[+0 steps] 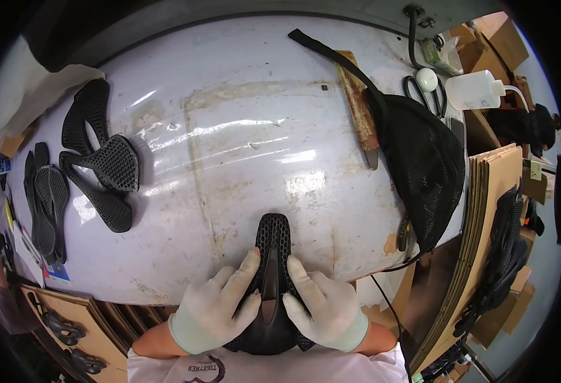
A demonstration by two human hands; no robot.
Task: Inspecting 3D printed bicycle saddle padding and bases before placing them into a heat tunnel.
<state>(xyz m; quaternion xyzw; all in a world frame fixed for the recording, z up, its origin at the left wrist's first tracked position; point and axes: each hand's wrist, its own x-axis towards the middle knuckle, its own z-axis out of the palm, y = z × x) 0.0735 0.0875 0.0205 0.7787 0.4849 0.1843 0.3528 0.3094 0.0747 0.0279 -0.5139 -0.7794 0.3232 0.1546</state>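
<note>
While both palms face down, the left hand [213, 309] and right hand [325, 309] clasp the black lattice saddle [273, 249]; fingers splayed.

Bright overhead glare, fisheye-dark rim

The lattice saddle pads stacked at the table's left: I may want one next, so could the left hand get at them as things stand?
Probably yes. The bare white table lies open between the left hand and the lattice pads, but that hand now presses on the black saddle and would have to let go.

The saddle [272, 255] lies on the table [242, 140] between both hands, more saddles [102, 169] far left.
</note>
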